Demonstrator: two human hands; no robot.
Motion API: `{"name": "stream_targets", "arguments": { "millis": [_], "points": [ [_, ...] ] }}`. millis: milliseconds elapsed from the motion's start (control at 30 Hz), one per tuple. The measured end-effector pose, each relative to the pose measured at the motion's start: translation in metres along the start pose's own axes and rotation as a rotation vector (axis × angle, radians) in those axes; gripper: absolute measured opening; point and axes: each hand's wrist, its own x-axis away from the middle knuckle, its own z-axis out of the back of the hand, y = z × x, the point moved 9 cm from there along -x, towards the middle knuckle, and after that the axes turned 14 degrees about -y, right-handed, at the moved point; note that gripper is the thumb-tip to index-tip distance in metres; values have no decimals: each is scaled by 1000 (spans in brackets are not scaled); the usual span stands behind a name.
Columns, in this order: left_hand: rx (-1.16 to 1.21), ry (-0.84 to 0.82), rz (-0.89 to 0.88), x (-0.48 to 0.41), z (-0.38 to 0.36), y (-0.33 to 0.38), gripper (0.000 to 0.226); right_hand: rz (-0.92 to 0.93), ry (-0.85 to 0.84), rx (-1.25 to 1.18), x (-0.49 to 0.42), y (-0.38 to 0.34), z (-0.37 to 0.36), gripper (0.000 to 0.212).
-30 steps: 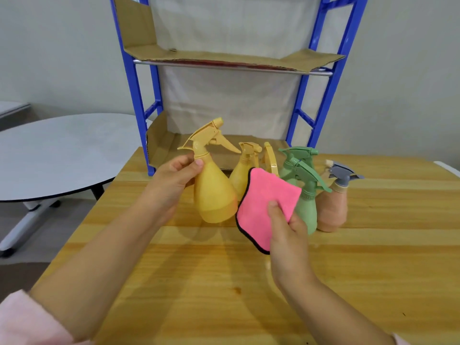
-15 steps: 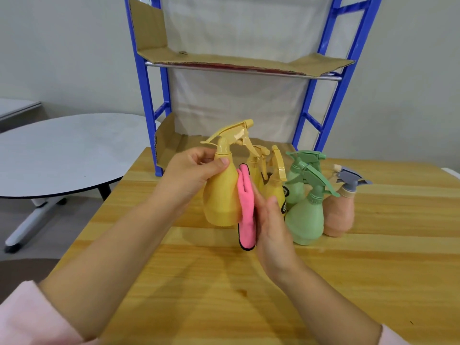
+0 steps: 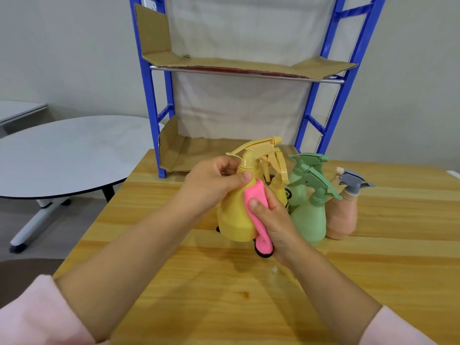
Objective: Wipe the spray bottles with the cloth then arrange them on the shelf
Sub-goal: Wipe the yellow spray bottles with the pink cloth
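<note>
A yellow pear-shaped plastic spray bottle (image 3: 232, 220) was held over the pale wooden tabletop (image 3: 224, 295), its long axis close to upright. Its nozzle was pointed to the right and slightly upward, away from the left fingers. The neck was gripped by the left hand (image 3: 211, 185), the thumb and fingers curled round it just under the trigger head. A pink cloth with black edging (image 3: 256, 220) was pressed against the bottle's right flank by the right hand (image 3: 276, 220) — the fingers were wrapped behind the cloth and the thumb laid on its front. Whether the base touched the table could not be told.

Just beyond the right fingers a second yellow spray bottle (image 3: 280, 192) was crowded in, with two green spray bottles (image 3: 310, 220) and a peach bottle with a grey trigger (image 3: 342, 220) further to their right. Behind the left fingers the blue metal rack (image 3: 150, 95) was stood at the table's far edge, its cardboard-lined shelves (image 3: 224, 63) seen bare. Open tabletop was left below both wrists — and beyond the left edge a round grey table (image 3: 62, 150) was seen.
</note>
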Motion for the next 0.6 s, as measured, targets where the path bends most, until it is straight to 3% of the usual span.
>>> {"name": "stream_targets", "arguments": {
  "millis": [100, 200, 333, 433, 600],
  "points": [
    [51, -43, 20, -2, -2, 1, 12, -41, -2, -47, 0, 2, 0, 95],
    [51, -116, 97, -5, 0, -1, 19, -84, -13, -100, -2, 4, 0, 102],
    [-53, -230, 184, -6, -1, 0, 23, -103, -69, -89, -4, 1, -5, 79],
    [-10, -204, 163, -5, 1, 2, 18, -89, -70, -41, -5, -4, -6, 72],
    [37, -100, 140, -4, 8, 0, 28, -23, 0, 152, -1, -20, -8, 57]
  ]
}}
